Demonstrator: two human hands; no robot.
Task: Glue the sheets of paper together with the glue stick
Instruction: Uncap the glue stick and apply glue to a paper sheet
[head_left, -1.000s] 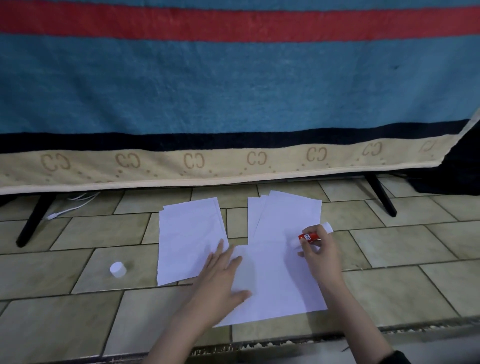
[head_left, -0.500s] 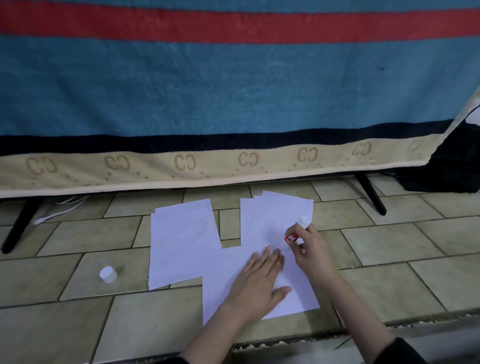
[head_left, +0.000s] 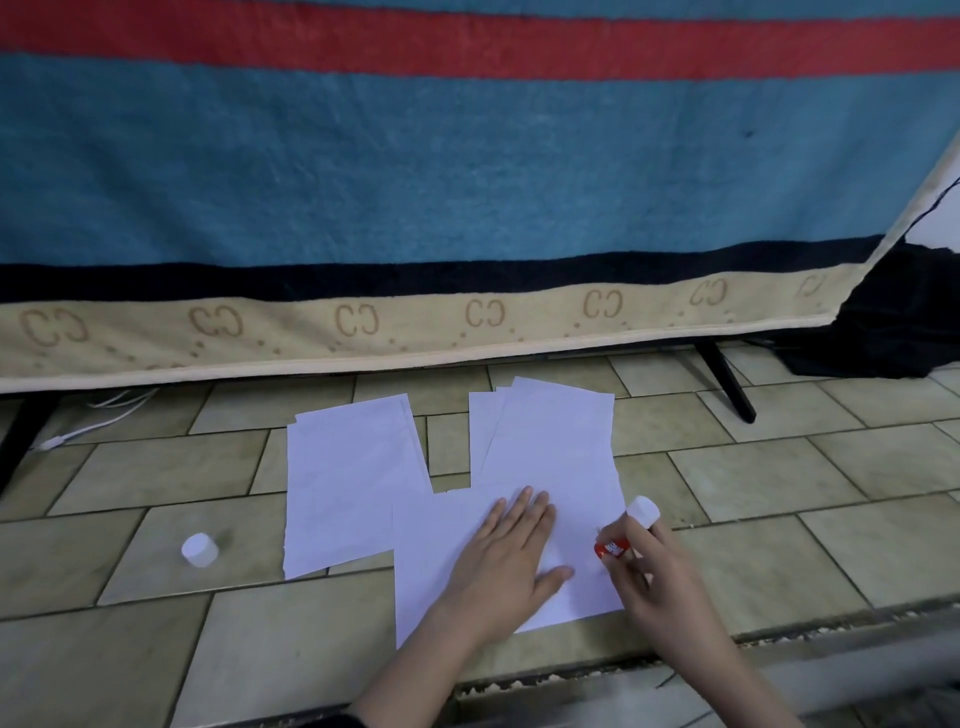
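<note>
I judge gluing in hand. Left hand (head_left: 511, 558) lies flat and open on the sheet (head_left: 436, 561), on the floor (head_left: 779, 561). Right hand (head_left: 647, 569), at 3 o'clock, is closed round the glue stick (head_left: 618, 545), tip at the sheet's right edge. Cap (head_left: 199, 550) at 9 o'clock. Next: stroke the edge, steadying the paper.

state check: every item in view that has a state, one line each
glue stick: uncapped, tilted, tip down at the front sheet's right part
cap: off, standing on the tiled floor, apart from the papers
front sheet: flat, pinned under the left hand
left hand: open, palm down on the sheet
right hand: grip closed on the glue stick
left stack: flat, untouched
right stack: fanned, partly under the front sheet
</note>
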